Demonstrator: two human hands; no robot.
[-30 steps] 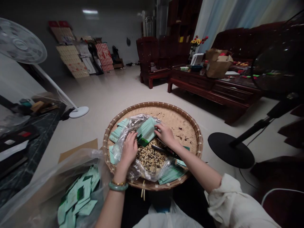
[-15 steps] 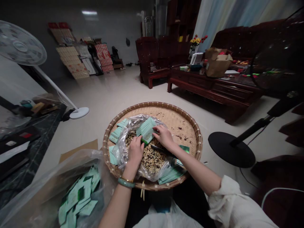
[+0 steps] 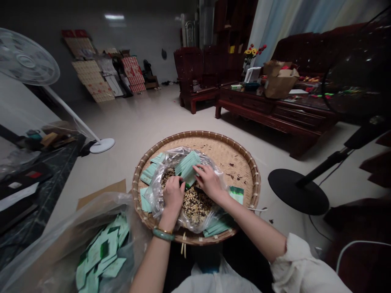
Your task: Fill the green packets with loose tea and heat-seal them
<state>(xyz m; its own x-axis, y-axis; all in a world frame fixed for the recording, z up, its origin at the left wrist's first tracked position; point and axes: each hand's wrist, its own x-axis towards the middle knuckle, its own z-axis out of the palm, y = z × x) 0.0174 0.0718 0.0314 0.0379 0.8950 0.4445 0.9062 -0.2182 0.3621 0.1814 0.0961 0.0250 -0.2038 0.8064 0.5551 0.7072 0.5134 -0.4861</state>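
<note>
A woven bamboo tray [image 3: 195,134] lies on the floor before me, holding a clear plastic bag [image 3: 160,195] of loose dark-and-tan dried material [image 3: 195,205]. A stack of pale green packets [image 3: 187,167] rests on the bag's upper edge. My right hand [image 3: 209,183] presses its fingers against that stack from the right, over a dark tool blade [image 3: 198,188] that is mostly hidden. My left hand [image 3: 174,195] sits at the stack's lower end, and its grip is hidden. More green packets [image 3: 217,227] lie along the tray's near side.
A large clear bag of green packets [image 3: 100,252] lies at lower left, on a cardboard sheet [image 3: 104,189]. A black fan base [image 3: 295,191] stands to the right, a white fan [image 3: 27,53] at left, and a dark wooden table [image 3: 269,106] beyond.
My right hand has slid left, closer to the green stack, now covering most of the dark blade. My left hand has shifted slightly right, and the bag's mouth shows more of the loose material.
</note>
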